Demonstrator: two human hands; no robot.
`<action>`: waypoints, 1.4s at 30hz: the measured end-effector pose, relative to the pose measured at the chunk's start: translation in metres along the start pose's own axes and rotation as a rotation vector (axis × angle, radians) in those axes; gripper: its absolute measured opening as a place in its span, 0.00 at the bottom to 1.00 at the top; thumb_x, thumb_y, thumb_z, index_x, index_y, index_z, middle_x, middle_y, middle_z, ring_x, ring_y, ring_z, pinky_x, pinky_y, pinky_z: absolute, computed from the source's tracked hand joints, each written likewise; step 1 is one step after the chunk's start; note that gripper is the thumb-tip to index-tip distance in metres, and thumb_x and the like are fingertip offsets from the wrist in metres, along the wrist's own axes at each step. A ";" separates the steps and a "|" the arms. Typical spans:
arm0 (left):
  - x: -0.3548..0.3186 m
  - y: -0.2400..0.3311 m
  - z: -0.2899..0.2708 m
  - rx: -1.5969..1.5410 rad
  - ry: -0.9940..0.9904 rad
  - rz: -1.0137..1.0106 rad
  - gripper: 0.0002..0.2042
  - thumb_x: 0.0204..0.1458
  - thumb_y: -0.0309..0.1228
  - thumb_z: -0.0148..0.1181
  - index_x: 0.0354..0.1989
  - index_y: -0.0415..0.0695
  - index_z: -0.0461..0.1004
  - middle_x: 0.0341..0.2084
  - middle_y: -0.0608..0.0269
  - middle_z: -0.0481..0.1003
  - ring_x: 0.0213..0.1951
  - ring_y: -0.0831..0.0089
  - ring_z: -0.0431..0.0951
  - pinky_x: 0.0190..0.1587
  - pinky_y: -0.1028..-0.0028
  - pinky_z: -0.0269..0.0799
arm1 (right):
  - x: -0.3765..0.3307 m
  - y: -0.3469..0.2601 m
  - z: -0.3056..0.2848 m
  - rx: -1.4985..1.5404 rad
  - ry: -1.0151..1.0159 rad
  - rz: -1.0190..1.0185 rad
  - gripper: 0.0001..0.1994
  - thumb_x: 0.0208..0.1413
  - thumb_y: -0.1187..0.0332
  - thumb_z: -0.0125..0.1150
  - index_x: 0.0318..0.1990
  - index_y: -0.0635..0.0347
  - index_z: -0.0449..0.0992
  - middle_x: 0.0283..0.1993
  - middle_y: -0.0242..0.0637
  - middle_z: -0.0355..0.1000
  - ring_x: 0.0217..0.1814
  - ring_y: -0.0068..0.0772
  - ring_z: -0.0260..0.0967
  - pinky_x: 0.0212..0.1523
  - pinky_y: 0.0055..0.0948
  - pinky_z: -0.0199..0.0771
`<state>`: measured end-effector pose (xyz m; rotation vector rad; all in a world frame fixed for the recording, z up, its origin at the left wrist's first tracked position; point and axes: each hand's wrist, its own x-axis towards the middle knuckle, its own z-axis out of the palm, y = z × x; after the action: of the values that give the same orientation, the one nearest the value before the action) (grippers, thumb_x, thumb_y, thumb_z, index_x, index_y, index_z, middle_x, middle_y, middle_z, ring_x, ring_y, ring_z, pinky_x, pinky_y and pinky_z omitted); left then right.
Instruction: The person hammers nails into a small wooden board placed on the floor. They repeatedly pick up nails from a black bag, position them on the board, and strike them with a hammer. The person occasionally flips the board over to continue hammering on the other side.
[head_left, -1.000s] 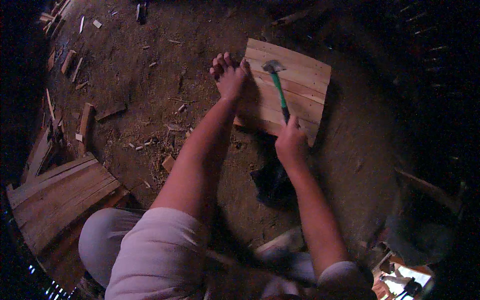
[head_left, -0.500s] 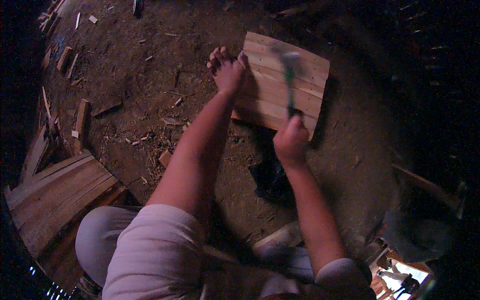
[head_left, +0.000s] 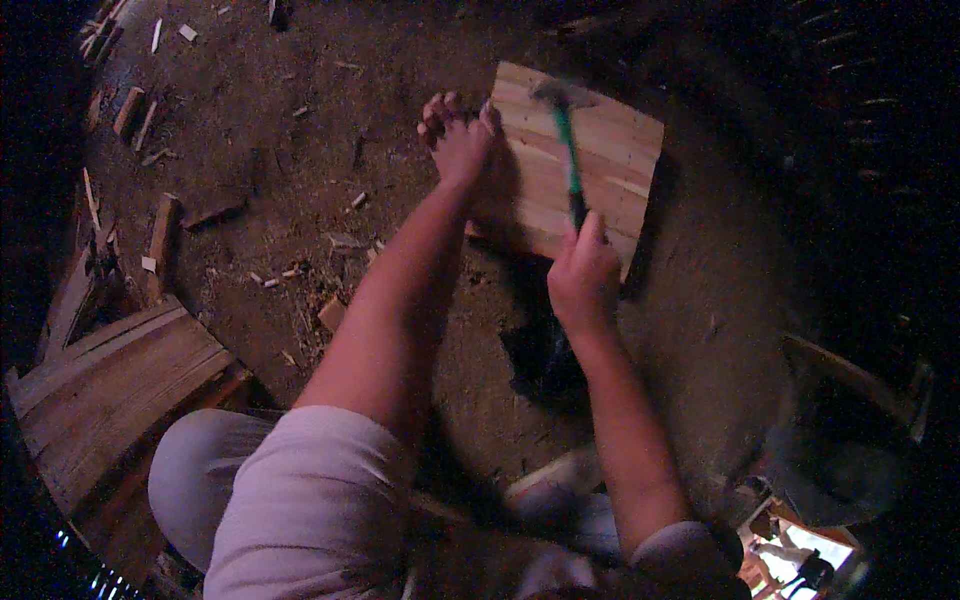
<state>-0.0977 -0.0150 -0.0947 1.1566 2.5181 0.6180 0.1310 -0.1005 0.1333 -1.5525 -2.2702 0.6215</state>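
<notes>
The right hand (head_left: 583, 280) is gripping a green-handled hammer (head_left: 568, 150) over a wooden board (head_left: 610, 160) lying on the dirt floor (head_left: 300, 150). The hammer head is blurred, perhaps just above the wood. A bare foot (head_left: 458, 140) is pressing on the board's left edge. The left hand is lying out of view.

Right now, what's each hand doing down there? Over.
Right hand grips green-handled hammer over wooden panel. Left hand not visible. Bare foot at panel's left edge. Nothing blocking.
</notes>
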 end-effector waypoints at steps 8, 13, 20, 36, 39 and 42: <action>-0.015 0.041 -0.014 0.125 0.480 0.130 0.29 0.56 0.53 0.40 0.56 0.41 0.63 0.57 0.52 0.57 0.63 0.55 0.48 0.63 0.54 0.38 | 0.008 0.029 0.021 -0.119 -0.098 0.126 0.09 0.61 0.67 0.47 0.37 0.65 0.64 0.25 0.56 0.69 0.30 0.63 0.69 0.28 0.53 0.66; -0.009 0.028 -0.006 0.015 0.430 0.056 0.28 0.55 0.52 0.45 0.55 0.43 0.61 0.55 0.54 0.59 0.60 0.56 0.53 0.60 0.55 0.44 | 0.028 0.006 -0.045 0.054 0.077 -0.046 0.10 0.62 0.64 0.47 0.39 0.64 0.66 0.28 0.54 0.70 0.29 0.60 0.69 0.27 0.49 0.65; -0.051 0.074 -0.120 0.122 0.061 0.729 0.19 0.54 0.37 0.51 0.51 0.44 0.62 0.50 0.49 0.65 0.49 0.50 0.68 0.50 0.55 0.64 | -0.057 0.014 -0.220 0.214 -0.573 0.469 0.07 0.62 0.64 0.48 0.41 0.56 0.67 0.20 0.26 0.58 0.16 0.17 0.54 0.15 0.23 0.56; -0.324 0.127 -0.010 0.442 -0.921 1.413 0.17 0.49 0.29 0.55 0.48 0.37 0.72 0.34 0.53 0.79 0.34 0.59 0.81 0.31 0.63 0.76 | -0.098 0.118 -0.290 0.189 -0.442 0.741 0.11 0.58 0.61 0.56 0.30 0.56 0.64 0.17 0.26 0.57 0.12 0.18 0.55 0.11 0.25 0.56; -0.319 0.047 0.034 0.267 -0.638 1.361 0.19 0.48 0.28 0.57 0.49 0.33 0.70 0.33 0.53 0.79 0.33 0.59 0.81 0.29 0.63 0.76 | -0.093 0.124 -0.276 0.201 -0.578 0.631 0.12 0.57 0.60 0.57 0.30 0.57 0.64 0.17 0.25 0.58 0.13 0.18 0.55 0.11 0.26 0.56; -0.326 0.070 0.012 0.352 -0.846 1.318 0.19 0.48 0.28 0.57 0.48 0.31 0.70 0.31 0.53 0.79 0.33 0.59 0.81 0.28 0.63 0.75 | -0.101 0.119 -0.278 0.178 -0.607 0.651 0.13 0.57 0.60 0.58 0.30 0.57 0.65 0.17 0.25 0.59 0.13 0.18 0.56 0.12 0.26 0.57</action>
<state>0.1578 -0.2225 -0.0402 2.4630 0.9506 -0.1434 0.3984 -0.1098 0.3072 -2.2362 -1.9347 1.6033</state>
